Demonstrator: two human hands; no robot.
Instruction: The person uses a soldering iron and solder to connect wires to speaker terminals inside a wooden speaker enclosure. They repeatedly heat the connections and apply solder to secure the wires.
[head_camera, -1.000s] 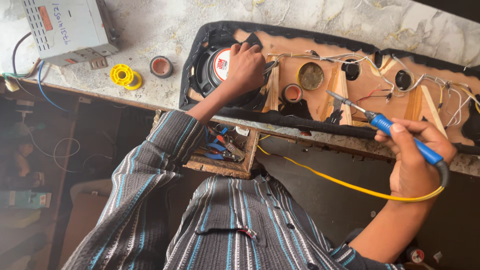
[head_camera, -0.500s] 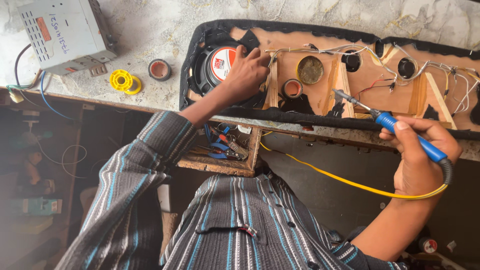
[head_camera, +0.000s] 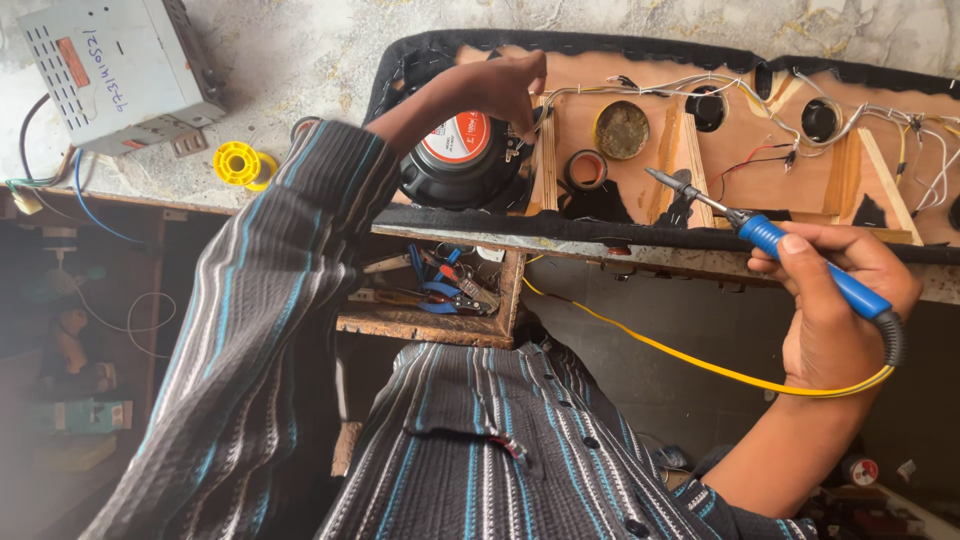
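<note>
The left hand (head_camera: 500, 90) has shifted up from the speaker (head_camera: 465, 160) to the wires at its edge, fingertips hidden, grip impossible to tell. The right hand (head_camera: 835, 300) stays clenched around the blue soldering iron (head_camera: 770, 240) above the wooden panel (head_camera: 640, 170). The sleeve now hides the tape roll.

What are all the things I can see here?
Wooden panel: one, brown with black edging, on the stone bench.
Speaker: one, black with red centre, mounted in the panel.
Tape roll: one, black, on the panel.
Round tin: one, yellowish, on the panel.
Wires: several, mostly white, across the panel.
Soldering iron: one, blue handle, yellow cord, above the panel edge.
Metal box: one, grey, top left.
Solder spool: one, yellow, beside the box.
Pliers: several, blue handles, in the wooden drawer.
Left hand: at the speaker.
Right hand: holding the soldering iron.
</note>
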